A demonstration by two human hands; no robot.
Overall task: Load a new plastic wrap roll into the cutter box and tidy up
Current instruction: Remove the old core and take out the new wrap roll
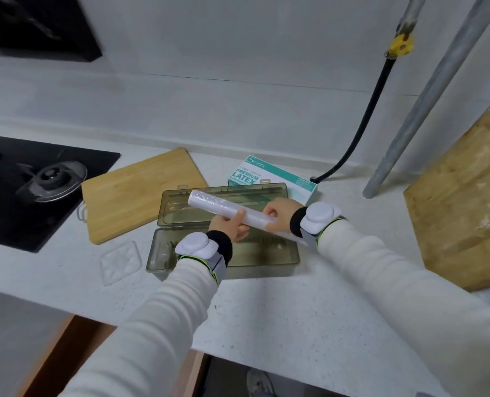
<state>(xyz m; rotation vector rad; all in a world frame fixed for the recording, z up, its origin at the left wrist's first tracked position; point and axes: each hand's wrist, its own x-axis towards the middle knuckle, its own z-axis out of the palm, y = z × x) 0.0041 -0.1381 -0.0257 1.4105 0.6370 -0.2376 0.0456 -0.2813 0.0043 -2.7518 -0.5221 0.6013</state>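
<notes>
White ribbed sleeves (158, 319), black cuffs (223, 244), white round wrist devices (195, 245) on grey straps.

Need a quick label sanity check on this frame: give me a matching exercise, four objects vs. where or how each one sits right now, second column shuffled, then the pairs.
Things:
1. plastic wrap roll
2. cutter box
3. glove box
4. small cutting board

States:
A. flat on the counter, left of the cutter box's lid
B. lid open, on the counter below the hands
C. held by the left hand and the right hand, above the cutter box
D. teal and white, behind the cutter box, nearer the wall

Pairs: 1-C, 2-B, 3-D, 4-A
</notes>
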